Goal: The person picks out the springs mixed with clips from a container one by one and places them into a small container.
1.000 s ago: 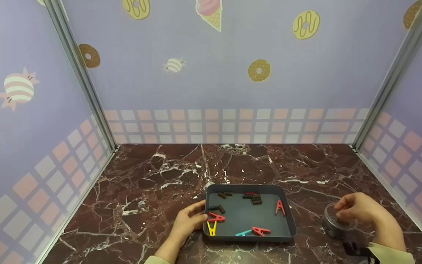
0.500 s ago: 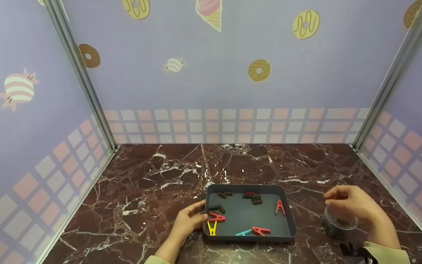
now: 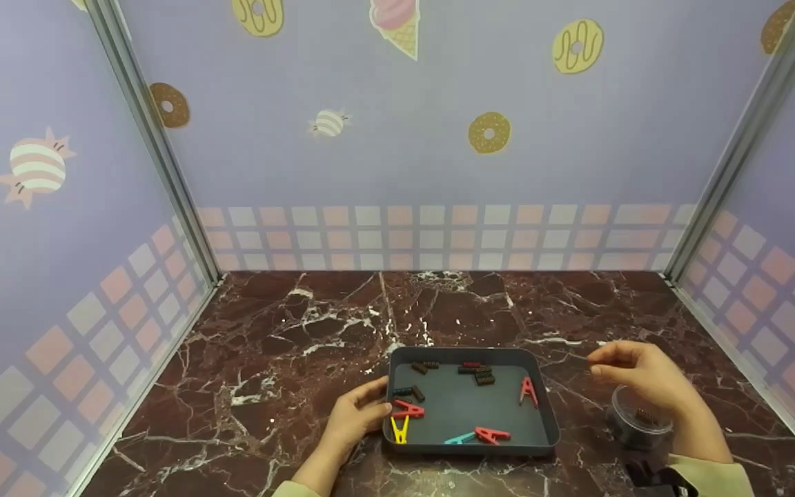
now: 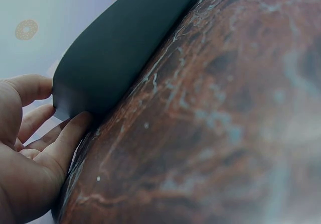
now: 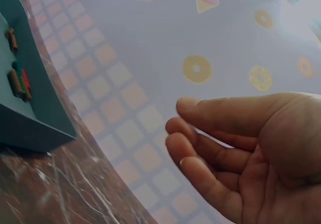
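Observation:
My left hand [image 3: 350, 420] rests its fingers against the left outer wall of a dark grey tray [image 3: 470, 450]. The left wrist view shows several fingertips touching the tray's wall [image 4: 115, 53]. Inside the tray lie red clothespins [image 3: 528, 391], a yellow clothespin [image 3: 399, 429], a blue clothespin [image 3: 460, 437] and several small dark ridged pieces [image 3: 484, 379]. My right hand [image 3: 635, 373] hangs in the air right of the tray. Its fingers are loosely bent, with nothing seen between them in the right wrist view. Below it stands a clear round tub [image 3: 629, 436] holding dark ridged pieces [image 3: 646, 416].
Everything stands on a brown marbled tabletop [image 3: 287, 345]. Patterned lilac panels [image 3: 397, 166] enclose the back and both sides. A black strap [image 3: 666, 476] is on the right wrist, near the tub.
My right hand has risen out of the tub and moved left toward the tray. The left hand and the tray have stayed in place.

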### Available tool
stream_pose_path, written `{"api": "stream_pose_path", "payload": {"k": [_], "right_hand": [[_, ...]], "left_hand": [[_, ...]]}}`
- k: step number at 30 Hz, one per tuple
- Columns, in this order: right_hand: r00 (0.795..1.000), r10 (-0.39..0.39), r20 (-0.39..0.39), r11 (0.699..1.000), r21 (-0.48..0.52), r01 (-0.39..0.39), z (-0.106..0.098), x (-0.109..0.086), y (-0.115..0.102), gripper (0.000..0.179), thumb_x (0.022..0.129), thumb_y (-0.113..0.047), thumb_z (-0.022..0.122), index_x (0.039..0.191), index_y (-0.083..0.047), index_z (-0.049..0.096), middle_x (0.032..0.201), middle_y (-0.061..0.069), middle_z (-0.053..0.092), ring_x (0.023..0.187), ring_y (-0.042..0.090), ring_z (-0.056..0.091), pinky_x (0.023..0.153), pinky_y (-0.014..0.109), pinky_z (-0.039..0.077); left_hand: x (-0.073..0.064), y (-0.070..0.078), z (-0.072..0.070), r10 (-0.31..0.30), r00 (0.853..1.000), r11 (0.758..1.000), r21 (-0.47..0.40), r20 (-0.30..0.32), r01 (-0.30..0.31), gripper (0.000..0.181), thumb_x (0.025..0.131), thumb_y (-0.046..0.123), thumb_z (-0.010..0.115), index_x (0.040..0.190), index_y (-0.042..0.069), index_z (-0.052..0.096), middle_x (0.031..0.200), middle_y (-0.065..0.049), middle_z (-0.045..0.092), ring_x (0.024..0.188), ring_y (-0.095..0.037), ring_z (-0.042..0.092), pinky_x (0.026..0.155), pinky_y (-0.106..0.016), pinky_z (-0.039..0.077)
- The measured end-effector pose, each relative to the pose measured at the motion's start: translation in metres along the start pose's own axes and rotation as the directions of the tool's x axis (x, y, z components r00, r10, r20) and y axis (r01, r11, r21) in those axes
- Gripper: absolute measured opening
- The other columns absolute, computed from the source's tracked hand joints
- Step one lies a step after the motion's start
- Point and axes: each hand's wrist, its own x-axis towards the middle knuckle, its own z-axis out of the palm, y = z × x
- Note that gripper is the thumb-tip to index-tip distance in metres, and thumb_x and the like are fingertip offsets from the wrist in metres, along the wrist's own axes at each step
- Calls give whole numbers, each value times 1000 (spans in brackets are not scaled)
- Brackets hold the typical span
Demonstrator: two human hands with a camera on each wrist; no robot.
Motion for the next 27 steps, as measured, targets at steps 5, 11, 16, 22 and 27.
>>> {"api": "stream_pose_path", "payload": {"k": [5,11,16,22,27], "right_hand": [[1000,-25,0,997,69,25,14,8,1,32,97,-15,71,117,9,67,98,-13,74,88,5,72,78,26,63],[997,-78,-6,994,71,78,31,19,1,31,97,-13,71,117,10,68,98,-14,74,85,5,72,73,23,62],[995,-100,-21,991,83,102,47,28,0,32,95,-12,72,118,11,68,103,-1,76,84,3,71,72,22,61],[993,-116,1,990,83,115,68,41,1,33,94,-12,73,118,10,69,112,30,72,89,1,71,79,23,61],[986,-156,60,984,101,150,82,51,-1,34,94,-9,73,121,11,68,116,31,71,95,2,71,81,20,60]], "left_hand": [[0,1,0,-2,1000,1000,11,-8,2,60,92,4,71,148,-5,51,147,-32,53,126,-37,65,80,-31,64],[-1,1,1,6,1000,1000,-8,-8,-6,59,91,2,69,147,-7,51,147,-33,53,126,-37,65,82,-31,64],[-1,2,1,-3,1000,1000,-26,-9,2,60,91,2,69,147,-7,51,146,-32,54,124,-33,67,81,-29,63],[0,1,0,-9,1000,999,-33,0,9,62,91,4,70,148,-7,50,147,-31,54,123,-32,68,82,-32,64],[-1,2,1,-8,1000,999,-50,9,8,62,92,6,71,149,-6,48,147,-30,55,123,-32,68,84,-33,64]]}}
